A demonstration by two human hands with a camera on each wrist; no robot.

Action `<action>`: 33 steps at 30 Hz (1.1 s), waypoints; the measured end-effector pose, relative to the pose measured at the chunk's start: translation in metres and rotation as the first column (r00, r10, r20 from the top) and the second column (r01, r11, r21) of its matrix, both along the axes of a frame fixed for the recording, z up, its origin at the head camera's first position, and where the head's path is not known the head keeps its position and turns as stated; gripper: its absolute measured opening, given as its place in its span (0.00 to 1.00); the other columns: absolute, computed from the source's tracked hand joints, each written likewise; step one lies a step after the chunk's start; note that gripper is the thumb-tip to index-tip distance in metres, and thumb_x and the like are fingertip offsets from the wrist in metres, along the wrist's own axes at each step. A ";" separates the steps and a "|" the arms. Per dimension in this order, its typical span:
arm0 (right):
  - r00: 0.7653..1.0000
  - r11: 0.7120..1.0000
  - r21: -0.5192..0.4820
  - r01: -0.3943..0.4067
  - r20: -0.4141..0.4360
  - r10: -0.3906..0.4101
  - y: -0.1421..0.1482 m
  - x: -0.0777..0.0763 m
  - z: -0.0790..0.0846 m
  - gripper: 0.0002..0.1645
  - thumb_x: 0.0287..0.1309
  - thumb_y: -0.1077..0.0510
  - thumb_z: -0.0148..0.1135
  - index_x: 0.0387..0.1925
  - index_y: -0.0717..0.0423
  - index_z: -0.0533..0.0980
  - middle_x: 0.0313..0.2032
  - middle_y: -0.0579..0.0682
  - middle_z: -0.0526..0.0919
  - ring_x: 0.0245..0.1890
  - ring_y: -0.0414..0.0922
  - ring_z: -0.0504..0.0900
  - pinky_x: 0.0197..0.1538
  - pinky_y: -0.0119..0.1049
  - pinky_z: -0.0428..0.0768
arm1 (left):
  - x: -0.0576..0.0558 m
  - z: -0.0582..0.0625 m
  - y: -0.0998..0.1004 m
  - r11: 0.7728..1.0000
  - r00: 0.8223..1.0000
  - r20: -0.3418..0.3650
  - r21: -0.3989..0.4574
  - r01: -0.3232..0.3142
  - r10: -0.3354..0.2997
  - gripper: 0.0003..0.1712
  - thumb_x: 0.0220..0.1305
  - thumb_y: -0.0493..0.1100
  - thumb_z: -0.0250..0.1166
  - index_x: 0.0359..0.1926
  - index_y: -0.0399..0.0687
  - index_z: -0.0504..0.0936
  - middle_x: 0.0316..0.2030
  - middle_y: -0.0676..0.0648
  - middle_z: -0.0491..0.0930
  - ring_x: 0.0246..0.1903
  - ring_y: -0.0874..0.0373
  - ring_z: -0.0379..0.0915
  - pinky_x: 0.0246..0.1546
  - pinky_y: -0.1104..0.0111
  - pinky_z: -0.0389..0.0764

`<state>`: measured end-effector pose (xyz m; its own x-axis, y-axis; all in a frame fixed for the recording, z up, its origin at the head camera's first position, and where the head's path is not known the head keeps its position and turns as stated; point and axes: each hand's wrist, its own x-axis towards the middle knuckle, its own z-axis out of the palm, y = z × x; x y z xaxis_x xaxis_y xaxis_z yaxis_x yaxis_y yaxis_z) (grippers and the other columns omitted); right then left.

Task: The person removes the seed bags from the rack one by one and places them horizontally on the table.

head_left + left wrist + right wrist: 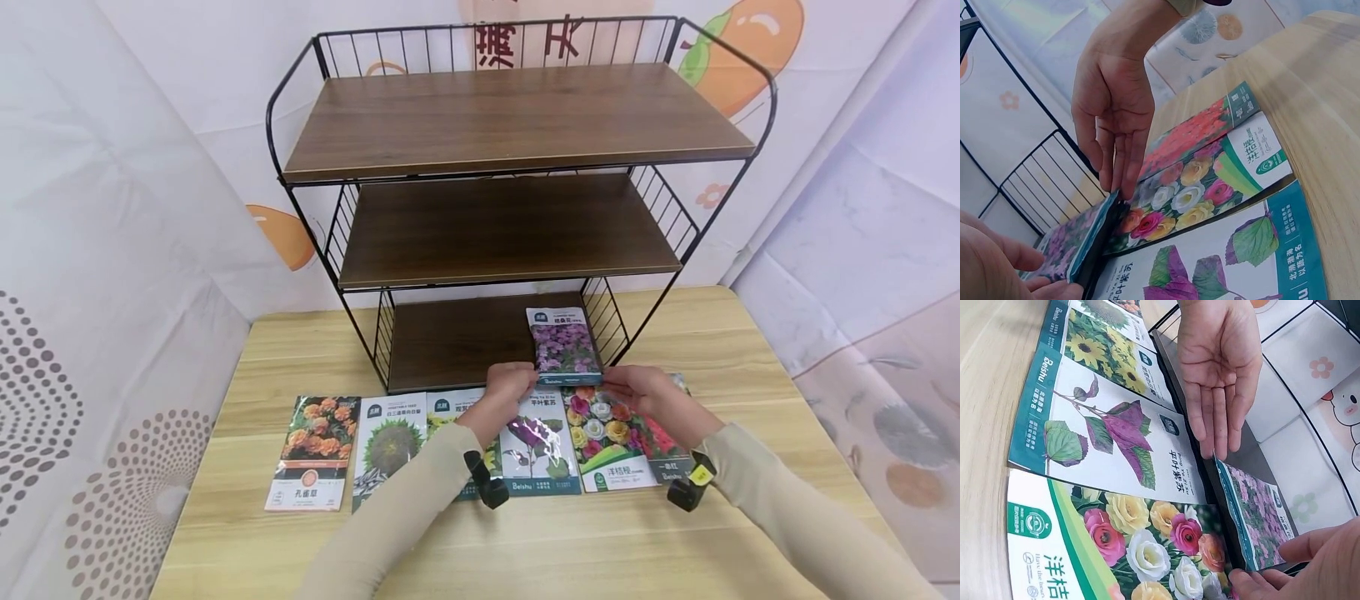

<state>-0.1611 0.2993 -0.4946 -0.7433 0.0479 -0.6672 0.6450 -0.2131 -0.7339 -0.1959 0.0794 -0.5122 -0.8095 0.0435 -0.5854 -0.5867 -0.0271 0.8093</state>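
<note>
A purple-flower seed packet [564, 343] lies at the right end of the bottom shelf, its teal lower edge at the shelf's front. My left hand [512, 385] touches that packet's lower left corner with nearly straight fingers. At the lower right corner, the fingers of my right hand [637, 390] touch its edge. In the right wrist view, the left hand [1219, 375] shows its palm, fingertips right at the packet's edge. The left wrist view shows the right hand [1116, 112] with fingers extended down to the opposite corner.
A black wire rack holds a top shelf [510, 117], middle shelf [510, 229] and bottom shelf [457, 342]. Before it on the wooden table [585, 550] lies a row of several seed packets, including marigold [315, 450], sunflower [390, 446], purple-leaf [538, 442] and mixed-flower [611, 442] ones.
</note>
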 end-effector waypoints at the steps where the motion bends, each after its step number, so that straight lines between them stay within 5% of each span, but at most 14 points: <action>1: 1.000 1.000 0.006 -0.001 0.002 0.001 -0.001 0.000 0.000 0.24 0.74 0.65 0.51 0.67 0.72 0.68 0.30 0.44 0.87 0.37 0.39 0.84 0.65 0.36 0.83 | 0.000 0.000 0.000 1.000 1.000 -0.003 -0.001 -0.001 0.001 0.21 0.63 0.28 0.64 0.58 0.34 0.82 0.56 0.38 0.82 0.39 0.58 0.73 0.55 0.62 0.85; 5: 1.000 1.000 0.007 -0.003 0.018 0.003 -0.002 0.000 -0.001 0.24 0.75 0.65 0.51 0.67 0.71 0.68 0.29 0.45 0.85 0.35 0.39 0.85 0.53 0.29 0.87 | 0.000 -0.002 -0.001 1.000 1.000 -0.002 -0.012 -0.014 0.014 0.21 0.62 0.27 0.64 0.57 0.34 0.83 0.56 0.37 0.82 0.40 0.56 0.77 0.56 0.63 0.86; 11: 0.999 0.998 -0.057 -0.001 0.049 0.004 -0.001 -0.001 -0.003 0.12 0.74 0.67 0.50 0.40 0.61 0.80 0.27 0.50 0.86 0.31 0.41 0.86 0.45 0.25 0.88 | -0.001 -0.005 -0.004 0.998 0.999 0.040 -0.056 -0.019 0.022 0.18 0.63 0.29 0.66 0.54 0.37 0.85 0.55 0.39 0.83 0.44 0.53 0.81 0.55 0.64 0.87; 14: 0.998 0.998 -0.066 -0.020 0.065 0.025 0.000 -0.002 -0.005 0.12 0.74 0.68 0.50 0.50 0.64 0.78 0.28 0.50 0.86 0.30 0.40 0.86 0.44 0.25 0.88 | -0.001 -0.006 -0.006 0.999 0.998 0.051 -0.044 -0.020 0.023 0.17 0.62 0.28 0.66 0.53 0.37 0.85 0.53 0.39 0.83 0.41 0.55 0.80 0.52 0.66 0.88; 19: 0.995 0.997 -0.059 -0.049 0.088 0.054 0.001 -0.005 -0.010 0.31 0.73 0.69 0.51 0.74 0.68 0.59 0.29 0.50 0.86 0.30 0.39 0.87 0.45 0.25 0.88 | 0.000 -0.008 -0.010 1.000 0.998 0.056 0.003 -0.011 0.011 0.17 0.62 0.27 0.67 0.52 0.35 0.85 0.53 0.38 0.84 0.42 0.54 0.80 0.49 0.69 0.88; 33: 0.994 0.993 -0.113 -0.041 0.095 0.052 0.002 -0.007 -0.020 0.34 0.73 0.71 0.49 0.76 0.68 0.55 0.29 0.51 0.87 0.31 0.40 0.88 0.49 0.28 0.89 | -0.003 -0.013 -0.013 0.992 0.993 0.109 0.122 0.037 -0.050 0.23 0.61 0.22 0.65 0.58 0.31 0.81 0.59 0.32 0.80 0.56 0.44 0.82 0.57 0.63 0.87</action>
